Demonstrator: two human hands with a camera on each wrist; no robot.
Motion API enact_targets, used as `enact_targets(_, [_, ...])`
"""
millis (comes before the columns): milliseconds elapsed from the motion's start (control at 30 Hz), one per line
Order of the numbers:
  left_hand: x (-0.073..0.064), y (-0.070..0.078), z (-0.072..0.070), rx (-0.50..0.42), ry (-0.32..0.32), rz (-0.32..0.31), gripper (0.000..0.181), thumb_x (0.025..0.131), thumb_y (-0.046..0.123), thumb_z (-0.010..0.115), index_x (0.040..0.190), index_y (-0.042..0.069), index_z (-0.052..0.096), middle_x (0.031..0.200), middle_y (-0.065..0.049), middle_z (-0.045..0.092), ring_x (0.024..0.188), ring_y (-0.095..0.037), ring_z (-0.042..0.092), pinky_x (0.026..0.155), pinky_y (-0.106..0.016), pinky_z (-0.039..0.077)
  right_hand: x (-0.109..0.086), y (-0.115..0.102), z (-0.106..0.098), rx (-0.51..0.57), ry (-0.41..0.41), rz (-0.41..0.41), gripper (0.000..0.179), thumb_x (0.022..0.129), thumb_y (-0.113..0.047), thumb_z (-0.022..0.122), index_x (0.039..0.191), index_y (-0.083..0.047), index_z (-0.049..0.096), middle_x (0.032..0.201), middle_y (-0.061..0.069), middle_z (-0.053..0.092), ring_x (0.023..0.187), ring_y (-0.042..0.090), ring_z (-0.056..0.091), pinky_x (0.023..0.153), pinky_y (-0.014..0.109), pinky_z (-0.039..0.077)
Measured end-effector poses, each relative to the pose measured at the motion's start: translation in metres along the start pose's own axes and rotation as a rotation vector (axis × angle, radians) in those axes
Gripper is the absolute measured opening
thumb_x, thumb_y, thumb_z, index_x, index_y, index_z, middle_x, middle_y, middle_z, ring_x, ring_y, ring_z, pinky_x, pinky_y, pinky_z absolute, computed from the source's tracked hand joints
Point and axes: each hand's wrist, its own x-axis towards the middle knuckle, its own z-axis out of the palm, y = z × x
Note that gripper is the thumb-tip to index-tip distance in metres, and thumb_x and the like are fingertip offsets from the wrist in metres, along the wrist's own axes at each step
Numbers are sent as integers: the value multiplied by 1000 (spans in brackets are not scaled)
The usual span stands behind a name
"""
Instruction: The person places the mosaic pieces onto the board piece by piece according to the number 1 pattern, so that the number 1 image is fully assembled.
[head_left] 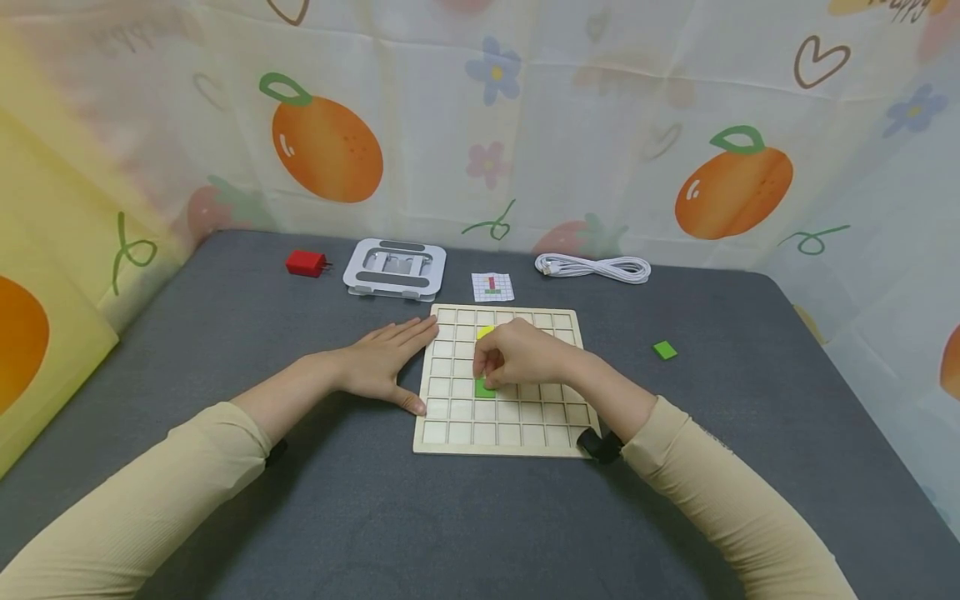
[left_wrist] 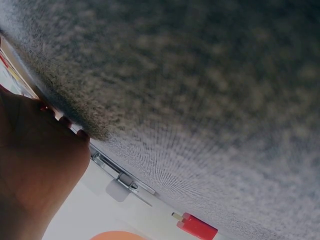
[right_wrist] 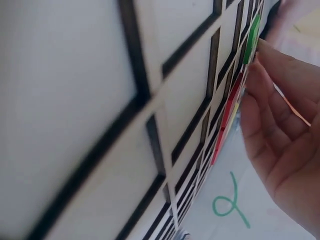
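Observation:
A pale wooden grid board (head_left: pixel 442 433) lies on the dark table. My left hand (head_left: pixel 382 362) rests flat against its left side, fingers spread, with fingertips and thumb at the edge. Over the middle of the board, my right hand (head_left: pixel 525 354) has curled fingers and pinches at a green square tile (head_left: pixel 485 391) with thumb and fingertips. That green tile (right_wrist: pixel 252 40) lies close to the board surface in the right wrist view. Red tiles (right_wrist: pixel 229 107) show beyond it there, hidden behind the hand in the head view. A yellow tile (head_left: pixel 485 332) sits farther back on the board.
A loose green tile (head_left: pixel 664 350) lies on the table at right. Behind the board are a paper card (head_left: pixel 492 287) with a printed coloured pattern, a white folding stand (head_left: pixel 395 268), a red charger plug (head_left: pixel 307 263) and a coiled white cable (head_left: pixel 600 268). A printed curtain hangs behind.

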Motion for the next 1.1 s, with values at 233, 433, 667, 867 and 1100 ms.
enact_targets(233, [-1,2,-1,3,-1,0,120,76,65,74,160,7,10,170,-9,4,157,-34,5,126,-57,11,-5,5,-10,-34,73,35,6,89,-15,72,94,-13,74,81,-4,72,73,4,61,72,22,50])
enact_targets(433, [0,1,-1,10,3,4,119,76,65,73,160,8,10,170,-9,4,157,-34,6,126,-57,11,-15,15,-23,-1,118,98,9,89,-13,71,97,-13,75,83,-3,73,76,9,61,71,24,50])
enact_targets(667, [0,-1,1,13,11,8,120,75,65,73,160,8,10,170,-9,5,157,-35,6,126,-58,12,-27,33,-34,38,181,131,12,89,-13,72,100,-12,75,85,0,74,77,11,62,73,26,51])
enact_targets(867, [0,-2,2,15,14,11,120,75,66,73,160,8,11,170,-9,5,157,-35,7,125,-58,12,-37,49,-43,45,216,207,15,90,-17,71,104,-12,75,91,1,74,81,14,63,76,29,50])
enact_targets(1100, [1,-2,2,11,10,10,120,75,66,73,160,8,10,170,-9,4,157,-35,6,126,-58,11,-52,65,-54,45,263,269,20,92,-18,69,110,-10,74,100,4,75,88,18,64,77,31,50])
